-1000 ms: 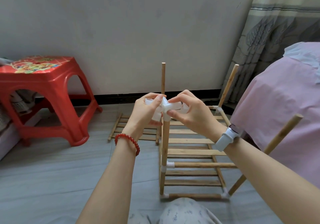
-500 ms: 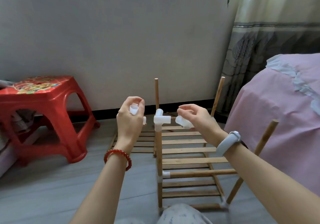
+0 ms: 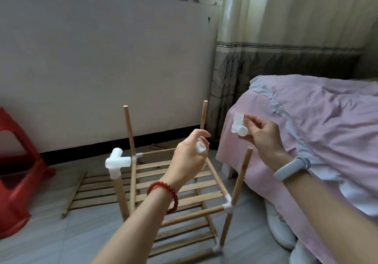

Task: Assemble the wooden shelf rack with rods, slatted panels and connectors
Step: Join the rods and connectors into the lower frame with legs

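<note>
Right hand point(image 3: 263, 139) pinches a white connector point(image 3: 239, 125) at 2 o'clock from the frame centre, above the bare-topped front right rod point(image 3: 240, 178). Left hand point(image 3: 189, 157) curls round a second connector piece point(image 3: 200, 146), near centre. Fitted connector point(image 3: 117, 161) caps the front left rod at 9 o'clock. Slatted panel point(image 3: 180, 184) lies between the rods. Red stool point(image 3: 18, 186) at far 9 o'clock; pink bed point(image 3: 319, 132) at 3 o'clock.

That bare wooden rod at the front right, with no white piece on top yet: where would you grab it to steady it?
Grip the front right rod around its bare middle, between its free top end and the white connector lower down. Come from the right side: the slatted panel and the left hand crowd its left, and the rod leans rightward.
</note>
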